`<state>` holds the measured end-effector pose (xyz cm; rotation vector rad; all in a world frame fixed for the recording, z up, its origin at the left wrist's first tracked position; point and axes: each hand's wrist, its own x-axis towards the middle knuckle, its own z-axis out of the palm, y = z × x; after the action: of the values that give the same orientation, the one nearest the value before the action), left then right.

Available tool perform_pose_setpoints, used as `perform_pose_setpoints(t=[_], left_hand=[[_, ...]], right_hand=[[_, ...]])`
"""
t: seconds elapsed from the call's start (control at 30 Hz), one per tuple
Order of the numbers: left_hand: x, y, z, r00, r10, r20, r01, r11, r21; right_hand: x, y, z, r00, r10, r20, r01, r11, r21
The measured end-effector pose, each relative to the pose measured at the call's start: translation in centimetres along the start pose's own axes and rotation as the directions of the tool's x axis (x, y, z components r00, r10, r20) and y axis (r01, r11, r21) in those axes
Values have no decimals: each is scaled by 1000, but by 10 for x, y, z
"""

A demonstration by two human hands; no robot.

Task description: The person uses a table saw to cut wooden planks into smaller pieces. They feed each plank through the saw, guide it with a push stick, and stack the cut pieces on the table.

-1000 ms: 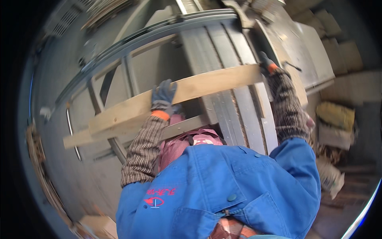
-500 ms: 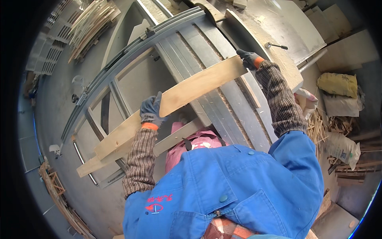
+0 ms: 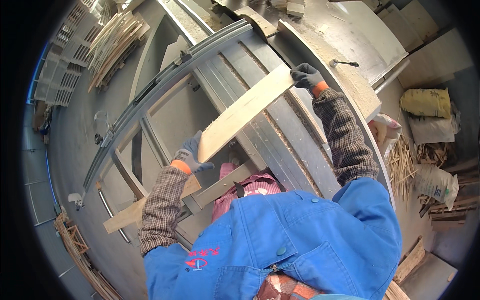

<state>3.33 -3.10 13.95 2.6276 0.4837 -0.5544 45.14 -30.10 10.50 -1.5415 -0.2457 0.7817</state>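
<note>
A pale wooden board (image 3: 245, 112) slants between my two gloved hands, its right end farther from me. Around its near left end, my left hand (image 3: 189, 156) holds on with the thumb spread at one edge and the fingers at the other. My right hand (image 3: 306, 79) grips the far right end, some fingers hidden. Below the board lies the grooved metal saw table (image 3: 235, 75), with sawdust in its slots. Beneath my left forearm, another pale board (image 3: 125, 217) rests across the metal side frame (image 3: 150, 135).
Right of the table runs a curved ledge (image 3: 345, 90) covered with sawdust, with a black-handled lever (image 3: 345, 63) on it. Sacks (image 3: 425, 104) and thin wood offcuts (image 3: 400, 160) stand at the right. Stacked wood strips (image 3: 117, 45) lie at the far left.
My left hand has moved down a little and its fingers have spread at the board's end. A wood length that ran lower left from it no longer shows there. My right hand has shifted slightly left.
</note>
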Motion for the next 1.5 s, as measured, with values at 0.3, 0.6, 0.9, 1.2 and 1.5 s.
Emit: perform_pose_setpoints(t=[0.3,0.6,0.9,1.2,1.5], left_hand=[[35,-1,-4,980,-64,-189,89,988,125],[148,11,-41,993,-78,-91,99,961,257],[226,8,-42,994,-103,-33,108,918,380],[264,-19,-36,996,-58,-64,77,940,333],[262,7,-36,964,-47,-262,112,965,236]], right_hand=[[-48,80,-39,947,-287,-142,125,738,-663],[-159,154,-58,971,-138,-197,-142,330,-933],[-194,205,-59,830,-515,-215,-41,328,-944],[-206,214,-54,806,-524,-276,-77,369,-926],[-212,207,-47,788,-544,-286,-91,357,-930]])
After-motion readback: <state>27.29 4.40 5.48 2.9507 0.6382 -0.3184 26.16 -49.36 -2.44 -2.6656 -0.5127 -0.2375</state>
